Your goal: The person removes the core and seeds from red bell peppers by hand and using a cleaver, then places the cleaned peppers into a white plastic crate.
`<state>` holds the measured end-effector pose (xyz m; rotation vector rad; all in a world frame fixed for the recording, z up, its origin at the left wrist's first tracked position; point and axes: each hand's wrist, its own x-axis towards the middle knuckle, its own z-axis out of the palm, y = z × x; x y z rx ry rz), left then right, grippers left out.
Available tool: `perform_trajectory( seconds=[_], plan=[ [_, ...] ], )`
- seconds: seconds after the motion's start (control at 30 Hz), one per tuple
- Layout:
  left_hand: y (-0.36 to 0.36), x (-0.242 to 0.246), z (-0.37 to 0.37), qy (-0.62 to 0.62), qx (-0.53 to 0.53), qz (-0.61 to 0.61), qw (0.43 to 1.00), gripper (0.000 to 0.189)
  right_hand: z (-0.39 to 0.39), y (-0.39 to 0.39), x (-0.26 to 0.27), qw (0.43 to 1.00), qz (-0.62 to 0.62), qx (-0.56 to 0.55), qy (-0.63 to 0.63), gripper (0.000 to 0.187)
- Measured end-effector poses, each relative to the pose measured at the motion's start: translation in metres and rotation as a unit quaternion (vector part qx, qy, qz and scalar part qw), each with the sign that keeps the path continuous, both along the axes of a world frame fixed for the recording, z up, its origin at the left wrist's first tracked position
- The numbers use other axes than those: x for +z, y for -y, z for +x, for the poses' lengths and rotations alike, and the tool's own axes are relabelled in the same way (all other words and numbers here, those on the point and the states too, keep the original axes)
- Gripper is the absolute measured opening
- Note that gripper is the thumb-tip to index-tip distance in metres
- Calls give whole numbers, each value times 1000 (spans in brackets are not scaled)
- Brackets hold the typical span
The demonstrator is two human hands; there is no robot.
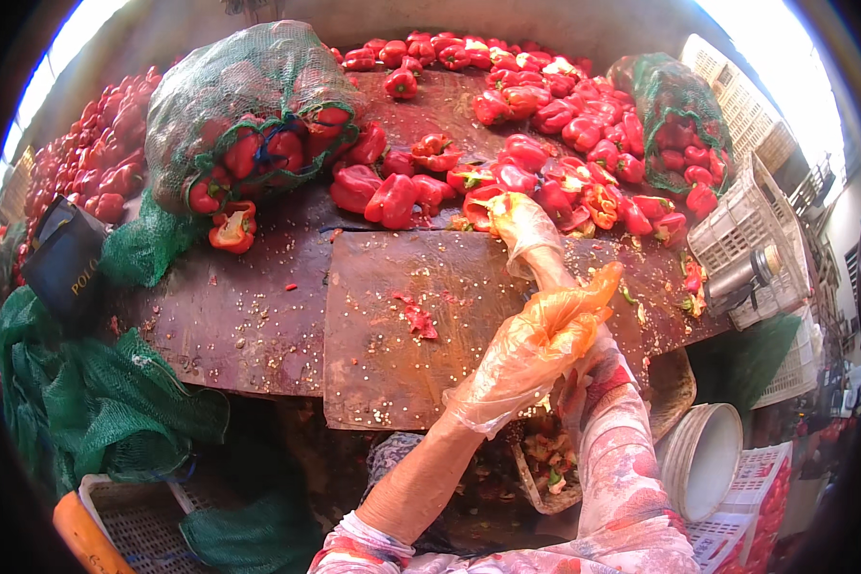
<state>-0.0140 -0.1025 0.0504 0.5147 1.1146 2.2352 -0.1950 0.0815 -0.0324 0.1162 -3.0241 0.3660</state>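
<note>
Both of my hands wear thin clear plastic gloves. My right hand (522, 222) reaches to the near edge of the red bell peppers (394, 201); its fingertips lie at a cut pepper (479, 208), and whether they grip it cannot be told. My left hand (556, 323), its glove stained orange, lies across my right forearm, fingers pointing up and right; its grip is partly hidden. Below them is a worn board (394, 287) with scattered seeds and a torn piece of red pepper flesh (420, 321). Cut peppers with pale cores lie right of my right hand.
Green mesh sacks of peppers (222, 93) (678, 107) stand left and right at the back. A dark bag (61, 258) and green netting (107, 402) lie left. White crates (750, 229), a metal flask (739, 276) and a white bucket (703, 459) are right. Below the table is a scrap tray (531, 473).
</note>
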Motion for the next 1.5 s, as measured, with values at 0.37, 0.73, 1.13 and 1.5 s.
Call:
perform_trajectory(
  seconds=[0.37,0.73,1.13,1.5],
  plan=[
    [23,18,-12,6,112,99,989,70,169,-18,122,817,-573,-39,-55,22],
    [12,10,21,66,-6,240,969,62,264,44,182,971,55,104,-208,44],
    [-3,-3,21,-36,41,62,997,45,264,47,152,999,32,0,-36,38],
    [-10,-11,22,-70,71,-19,995,44,257,31,121,977,-200,6,-73,35]
  ],
)
